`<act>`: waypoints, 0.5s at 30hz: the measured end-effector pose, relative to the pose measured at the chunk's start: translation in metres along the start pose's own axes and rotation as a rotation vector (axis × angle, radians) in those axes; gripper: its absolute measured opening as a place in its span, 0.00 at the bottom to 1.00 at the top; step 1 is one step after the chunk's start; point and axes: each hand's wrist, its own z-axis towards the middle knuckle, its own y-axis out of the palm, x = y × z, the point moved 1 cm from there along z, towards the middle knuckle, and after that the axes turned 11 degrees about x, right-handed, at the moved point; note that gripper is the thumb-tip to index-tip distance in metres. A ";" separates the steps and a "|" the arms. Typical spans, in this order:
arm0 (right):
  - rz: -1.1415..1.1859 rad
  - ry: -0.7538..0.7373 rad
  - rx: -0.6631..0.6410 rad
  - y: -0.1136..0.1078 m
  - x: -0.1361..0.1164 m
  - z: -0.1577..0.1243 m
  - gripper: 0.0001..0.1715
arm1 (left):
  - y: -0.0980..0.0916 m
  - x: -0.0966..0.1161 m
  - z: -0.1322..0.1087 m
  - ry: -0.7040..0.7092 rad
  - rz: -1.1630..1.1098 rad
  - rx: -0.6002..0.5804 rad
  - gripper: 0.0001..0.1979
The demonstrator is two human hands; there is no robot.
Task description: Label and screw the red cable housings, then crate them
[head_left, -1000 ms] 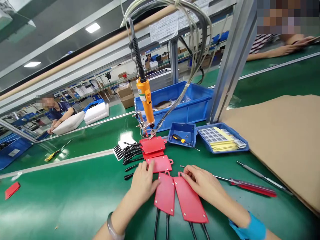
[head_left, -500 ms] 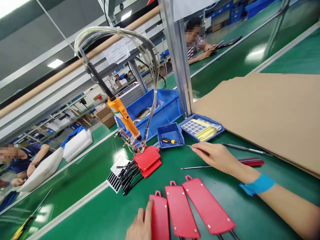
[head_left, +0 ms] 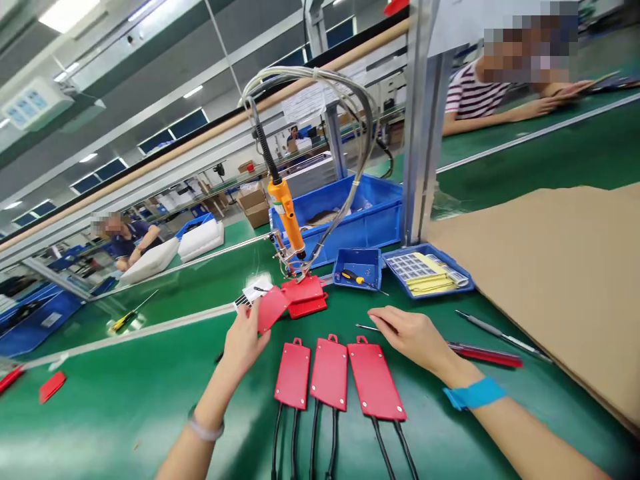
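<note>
My left hand (head_left: 243,340) grips a flat red case (head_left: 273,309) by its edge, tilted above the green bench. Just behind it lie stacked red cases (head_left: 307,308), under the tip of an orange electric screwdriver (head_left: 287,212). My right hand (head_left: 410,337) hovers over the bench with thumb and fingertips pinched; anything between them is too small to make out. A thin metal rod (head_left: 367,327) lies close to those fingertips. In front of me, three red cases with rivets or screws at their corners, the left (head_left: 293,375), middle (head_left: 329,373) and right (head_left: 377,380), trail black cables towards me.
A small blue tray (head_left: 357,259) holds a yellow-black screwdriver. Beside it a blue tray (head_left: 467,283) carries label sheets. A metal post (head_left: 421,153) and a large blue bin (head_left: 377,227) stand behind. Cardboard (head_left: 545,247) covers the right. Co-workers sit beyond.
My left hand has left the nearest row of cases and moved forward, now holding a red case. My right hand stays pinched near the rod. The view has swung, showing more cables.
</note>
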 end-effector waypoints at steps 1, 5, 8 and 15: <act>0.004 -0.037 -0.018 0.000 -0.006 0.001 0.13 | -0.007 -0.005 -0.024 -0.089 0.044 -0.041 0.34; 0.044 -0.136 -0.074 0.002 -0.026 0.002 0.17 | -0.013 -0.004 -0.107 -0.284 0.132 -0.217 0.31; 0.095 -0.154 -0.099 0.005 -0.034 0.000 0.17 | -0.011 0.010 -0.130 -0.260 0.123 -0.277 0.33; 0.118 -0.070 -0.107 0.014 -0.026 -0.001 0.15 | 0.015 0.013 -0.008 0.063 -0.096 -0.094 0.33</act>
